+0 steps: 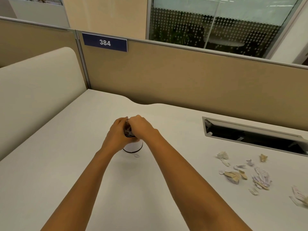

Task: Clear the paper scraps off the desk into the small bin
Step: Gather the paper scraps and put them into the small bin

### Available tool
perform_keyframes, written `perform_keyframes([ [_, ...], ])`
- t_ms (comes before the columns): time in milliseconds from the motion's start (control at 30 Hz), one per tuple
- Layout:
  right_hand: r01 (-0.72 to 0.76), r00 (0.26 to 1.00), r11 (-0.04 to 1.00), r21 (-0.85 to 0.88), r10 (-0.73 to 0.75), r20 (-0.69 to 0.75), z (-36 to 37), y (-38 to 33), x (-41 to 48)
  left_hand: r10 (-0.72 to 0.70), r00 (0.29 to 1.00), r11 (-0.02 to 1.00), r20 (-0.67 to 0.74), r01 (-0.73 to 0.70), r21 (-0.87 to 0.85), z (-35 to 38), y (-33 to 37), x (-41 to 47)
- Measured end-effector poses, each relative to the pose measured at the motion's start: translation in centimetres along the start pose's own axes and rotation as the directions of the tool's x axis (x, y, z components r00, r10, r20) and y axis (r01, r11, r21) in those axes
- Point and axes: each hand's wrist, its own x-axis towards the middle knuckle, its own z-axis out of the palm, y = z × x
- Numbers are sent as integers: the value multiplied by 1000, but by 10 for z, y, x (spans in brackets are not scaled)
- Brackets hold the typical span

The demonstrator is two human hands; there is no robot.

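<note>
A small white bin (133, 147) with a dark rim stands upright in the middle of the white desk (66, 164). My left hand (116, 135) wraps the bin's left side at the rim. My right hand (141, 127) is closed over the rim from the right, its fingers at the dark liner. What the fingers hold is hidden. One tiny scrap (137, 155) lies at the bin's base. A scattered pile of paper scraps (241, 174), white, tan and lilac, lies far to the right, apart from both hands.
A cable slot with an open grey flap (253, 134) is sunk into the desk behind the scraps. Beige partition walls (183, 77) close off the back and left. More crumpled paper (300, 197) lies at the right edge.
</note>
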Motion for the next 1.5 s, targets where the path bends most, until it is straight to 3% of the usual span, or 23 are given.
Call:
perform_keyframes([
  [167, 27, 997, 975, 220, -10, -77, -32, 7, -14, -3, 1000, 1000, 4, 3, -6, 1, -6, 3],
  [267, 20, 981, 899, 438, 67, -182, -40, 18, -25, 1, 999, 999, 32, -2, 34, 0, -8, 4],
  [333, 16, 963, 878, 478, 116, -245, -38, 25, -32, -8, 999, 999, 38, 6, 40, -1, -9, 3],
  [500, -60, 966, 917, 394, 152, -208, -12, 33, -44, -17, 998, 1000, 59, 17, 4, 0, -10, 2],
  [633, 23, 986, 993, 118, -3, -166, 3, 23, -45, -20, 998, 998, 58, 24, -56, 3, -12, 1],
  [733, 159, 977, 987, -35, -162, -138, 13, 14, -48, -11, 999, 996, 31, 13, -84, 4, -15, 1],
  [1067, 109, 993, 993, 50, -106, -55, 15, 3, -37, 13, 1000, 994, 0, -13, -104, 4, -19, 0],
  [1200, 162, 950, 986, 28, -148, -274, 8, 9, -45, 7, 1000, 993, 15, -5, -121, 3, -19, 0],
  [1367, 158, 827, 898, 410, 106, -552, 27, 21, -68, -1, 1000, 994, 3, 2, -110, 6, -19, 1],
  [1433, 140, 806, 891, 432, 151, -572, 48, 26, -79, 4, 1000, 994, 2, -3, -105, 5, -20, 1],
  [1500, 97, 858, 914, 394, 124, -499, 70, 30, -85, 13, 1000, 995, 3, -13, -94, 5, -21, 2],
])
